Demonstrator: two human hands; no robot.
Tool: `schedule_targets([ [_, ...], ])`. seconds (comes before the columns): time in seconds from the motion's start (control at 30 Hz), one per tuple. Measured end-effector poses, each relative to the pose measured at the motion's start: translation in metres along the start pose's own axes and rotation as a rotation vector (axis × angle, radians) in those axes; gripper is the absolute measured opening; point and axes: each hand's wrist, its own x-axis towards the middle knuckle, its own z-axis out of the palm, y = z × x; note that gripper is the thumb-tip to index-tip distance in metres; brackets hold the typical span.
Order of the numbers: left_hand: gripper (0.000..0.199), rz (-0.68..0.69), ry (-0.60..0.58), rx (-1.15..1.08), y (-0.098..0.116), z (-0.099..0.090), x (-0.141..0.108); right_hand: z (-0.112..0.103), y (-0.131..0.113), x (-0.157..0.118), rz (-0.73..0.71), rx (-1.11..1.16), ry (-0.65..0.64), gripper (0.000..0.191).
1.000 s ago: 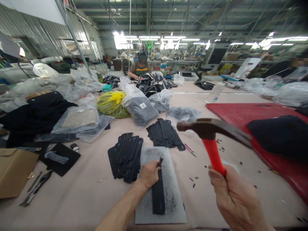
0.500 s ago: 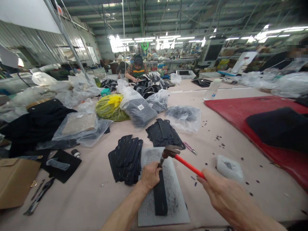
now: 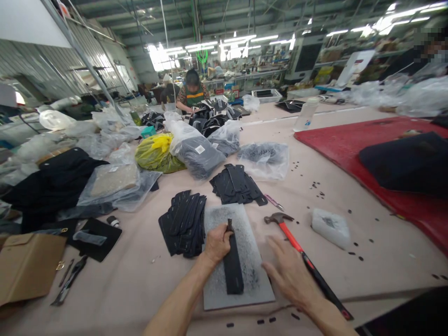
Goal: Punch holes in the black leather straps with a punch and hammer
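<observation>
My left hand (image 3: 217,242) is closed around a short metal punch (image 3: 229,225), held upright at the far end of a black strip (image 3: 233,273). The strip lies on a grey board (image 3: 252,280) speckled with black marks. To the right of the board, my right hand (image 3: 289,270) has its fingers apart and holds nothing. A claw hammer (image 3: 292,238) with a red and black handle lies on the table just beyond and beside that hand. Fanned black pieces (image 3: 184,224) lie left of the board, and another pile (image 3: 236,184) lies behind it.
Pink-handled snips (image 3: 274,202) and a white block (image 3: 331,227) lie on the table (image 3: 133,280). Plastic bags (image 3: 199,151) stand farther back. A red sheet (image 3: 336,137) is at right, a brown case (image 3: 31,266) at left. A person (image 3: 192,93) sits across the table.
The hammer has gone from my right hand to the table on the right. My right hand has opened and moved left toward the board. The view has shifted slightly.
</observation>
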Motion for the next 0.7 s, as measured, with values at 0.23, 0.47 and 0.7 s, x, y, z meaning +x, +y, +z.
schedule_targets([
  [0.23, 0.012, -0.132, 0.006, -0.057, 0.009, -0.004, 0.009, 0.029, -0.067, -0.009, -0.264, 0.204, -0.257, 0.072],
  [0.47, 0.017, -0.361, 0.193, -0.294, 0.011, -0.023, 0.023, 0.035, -0.061, -0.004, -0.262, 0.194, -0.247, 0.074],
  [0.7, 0.017, -0.299, 0.167, -0.291, 0.021, -0.035, -0.005, 0.029, -0.064, 0.03, -0.23, 0.196, -0.195, 0.064],
])
